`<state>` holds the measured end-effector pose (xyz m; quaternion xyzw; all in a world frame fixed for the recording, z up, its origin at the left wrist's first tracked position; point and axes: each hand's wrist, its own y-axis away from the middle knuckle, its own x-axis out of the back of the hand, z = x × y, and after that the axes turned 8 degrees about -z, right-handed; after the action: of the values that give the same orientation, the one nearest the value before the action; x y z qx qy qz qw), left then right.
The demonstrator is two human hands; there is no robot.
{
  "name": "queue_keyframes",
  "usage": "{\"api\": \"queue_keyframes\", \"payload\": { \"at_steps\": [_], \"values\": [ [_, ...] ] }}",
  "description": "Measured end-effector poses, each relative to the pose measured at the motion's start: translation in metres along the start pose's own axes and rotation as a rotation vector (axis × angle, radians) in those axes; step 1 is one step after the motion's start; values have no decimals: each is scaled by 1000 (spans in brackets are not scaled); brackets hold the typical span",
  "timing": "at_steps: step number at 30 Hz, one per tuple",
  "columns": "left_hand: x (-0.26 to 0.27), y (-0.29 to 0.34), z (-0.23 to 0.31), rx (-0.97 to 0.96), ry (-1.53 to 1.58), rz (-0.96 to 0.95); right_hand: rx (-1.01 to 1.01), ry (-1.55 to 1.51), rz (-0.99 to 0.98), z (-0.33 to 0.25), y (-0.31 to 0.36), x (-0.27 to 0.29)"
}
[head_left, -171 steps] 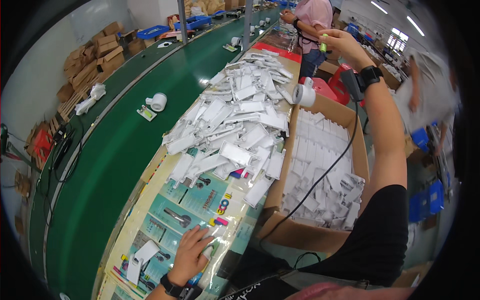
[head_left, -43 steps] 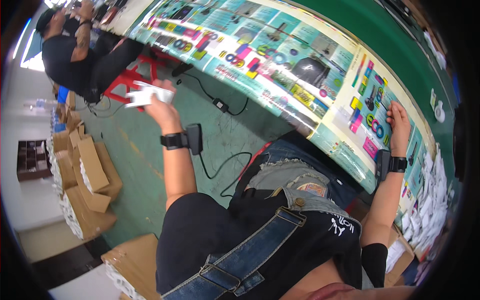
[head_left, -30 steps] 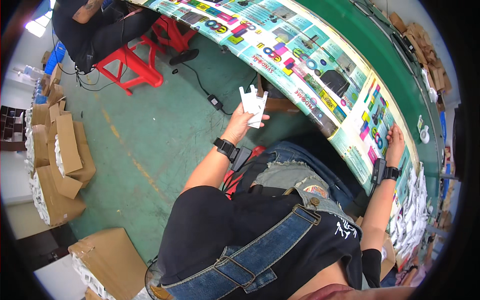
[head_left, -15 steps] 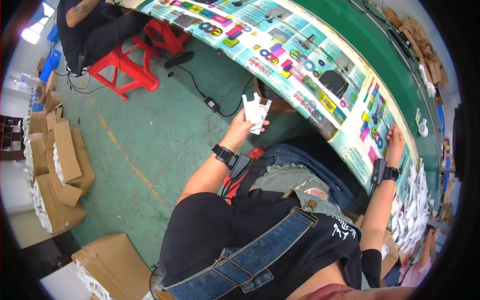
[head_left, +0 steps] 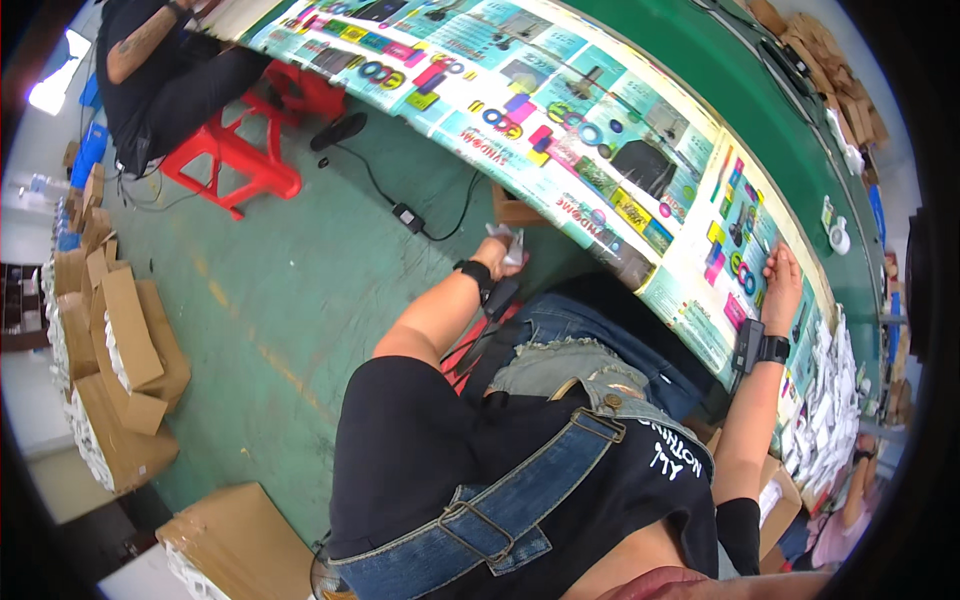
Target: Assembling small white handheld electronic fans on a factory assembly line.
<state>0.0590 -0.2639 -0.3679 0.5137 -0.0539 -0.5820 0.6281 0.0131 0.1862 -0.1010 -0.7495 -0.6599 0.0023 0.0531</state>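
Note:
My left hand [head_left: 497,258] is closed around several flat white plastic pieces [head_left: 512,240], low beside the near edge of the table. The pieces are foreshortened and partly hidden by my fingers. My right hand [head_left: 783,285] rests over the right part of the table [head_left: 575,170], which is covered with a colourful printed sheet. Its fingers are drawn together near the fingertips; whatever may be between them is too small to make out. A large heap of white plastic pieces [head_left: 828,405] lies on the table near my right forearm.
An open cardboard box [head_left: 515,208] stands under the table edge near my left hand. A black cable with an adapter [head_left: 408,217] lies on the floor. Cardboard boxes [head_left: 130,335] line the left. A person [head_left: 150,90] sits on a red stool [head_left: 235,160] at upper left.
My left hand has lowered and turned, so the white pieces now show edge-on instead of flat. The right hand has barely moved. The whole view has shifted slightly.

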Motion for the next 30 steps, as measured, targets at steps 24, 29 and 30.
{"api": "queue_keyframes", "payload": {
  "at_steps": [24, 29, 30],
  "values": [
    [-190, 222, 149, -1620, -625, 17, 779, 33, 678, -263, 75, -18],
    [-255, 209, 121, -1541, -684, -351, 1185, 151, 617, -327, 51, 29],
    [-242, 203, 119, -1415, -692, -354, 1270, 189, 600, -348, 50, 31]
  ]
}}
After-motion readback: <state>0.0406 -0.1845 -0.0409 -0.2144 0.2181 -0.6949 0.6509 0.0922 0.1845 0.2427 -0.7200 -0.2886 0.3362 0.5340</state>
